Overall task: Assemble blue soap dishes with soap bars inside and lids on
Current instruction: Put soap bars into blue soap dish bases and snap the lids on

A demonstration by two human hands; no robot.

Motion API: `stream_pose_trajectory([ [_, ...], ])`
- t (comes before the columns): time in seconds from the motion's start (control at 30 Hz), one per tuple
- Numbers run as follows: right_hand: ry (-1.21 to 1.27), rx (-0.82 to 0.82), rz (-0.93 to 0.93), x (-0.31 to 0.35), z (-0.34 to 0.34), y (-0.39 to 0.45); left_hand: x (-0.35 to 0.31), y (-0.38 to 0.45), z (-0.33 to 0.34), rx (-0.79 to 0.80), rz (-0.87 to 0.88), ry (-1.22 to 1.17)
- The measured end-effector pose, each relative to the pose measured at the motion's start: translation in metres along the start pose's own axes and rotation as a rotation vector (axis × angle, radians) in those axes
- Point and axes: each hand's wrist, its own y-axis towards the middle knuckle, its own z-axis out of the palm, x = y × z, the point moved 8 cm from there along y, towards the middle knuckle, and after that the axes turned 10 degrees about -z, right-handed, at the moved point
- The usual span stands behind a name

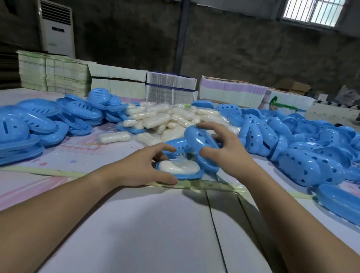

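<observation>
**Lid coming in over the loaded dish**

I'm watching the left hand (147,166) steadying the dish base (189,176) on the table (143,232), thumb curled along its near rim and fingers bending round the far side. The white soap bar (179,166) is lying flat inside that base, just beside the left fingertips. The right hand (224,150) is gripping a blue lid (200,139), fingers wrapped over its far end and thumb under the near edge, holding it tilted just above and behind the soap. A slotted blue piece (179,147) is sitting between the two hands; I can't tell whether it's touching the lid.

By my reading, the lid is the step in hand. To do it well I'd be levelling the lid first, lining its long axis up with the base under the left hand, then lowering it straight so the rims meet all round. I'd be keeping the left thumb clear of the rim so it isn't pinched.

Piles are waiting beyond the hands: loose soap bars (165,115) straight ahead, bases (33,120) out past the left hand, lids (306,144) past the right.
</observation>
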Motion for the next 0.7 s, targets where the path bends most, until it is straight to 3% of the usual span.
stream_pose_trajectory([
  [0.1,0.006,0.208,0.004,0.002,0.033,-0.005,-0.003,-0.001,-0.007,-0.036,0.015,-0.095],
  [0.17,-0.009,0.260,0.012,-0.001,0.042,-0.008,-0.004,-0.003,-0.013,-0.064,0.005,-0.130],
  [0.4,0.161,0.213,0.013,-0.003,0.039,-0.008,-0.005,-0.003,-0.011,-0.031,0.003,-0.412],
  [0.57,0.443,0.162,0.046,-0.008,0.043,-0.007,-0.006,-0.004,-0.010,-0.007,-0.006,-0.504],
  [0.7,0.528,0.137,0.060,-0.012,0.047,-0.004,-0.004,-0.002,-0.009,-0.002,-0.054,-0.543],
])
